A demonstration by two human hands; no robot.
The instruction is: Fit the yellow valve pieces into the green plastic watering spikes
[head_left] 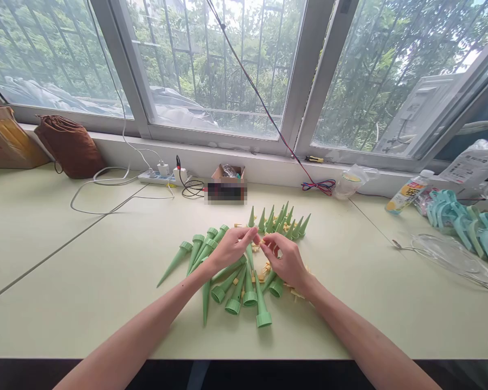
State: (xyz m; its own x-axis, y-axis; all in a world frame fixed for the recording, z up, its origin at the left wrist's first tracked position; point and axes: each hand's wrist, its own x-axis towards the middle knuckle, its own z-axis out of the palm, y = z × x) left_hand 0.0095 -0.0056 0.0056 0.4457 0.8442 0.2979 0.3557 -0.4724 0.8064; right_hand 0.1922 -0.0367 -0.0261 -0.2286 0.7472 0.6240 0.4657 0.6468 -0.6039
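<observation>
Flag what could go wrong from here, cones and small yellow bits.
1. The small yellow piece pinched in the right hand might slip and get lost among the loose yellow pieces below.
2. The upright green cones stand close together just beyond the hands; a bump could topple several.
3. The nearest loose cone lies toward the table's front edge; a forearm might nudge it off.

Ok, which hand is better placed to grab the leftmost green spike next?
Probably the left hand: the leftmost green spike lies nearer to it, while the right hand would likely have to reach across the left arm.
</observation>
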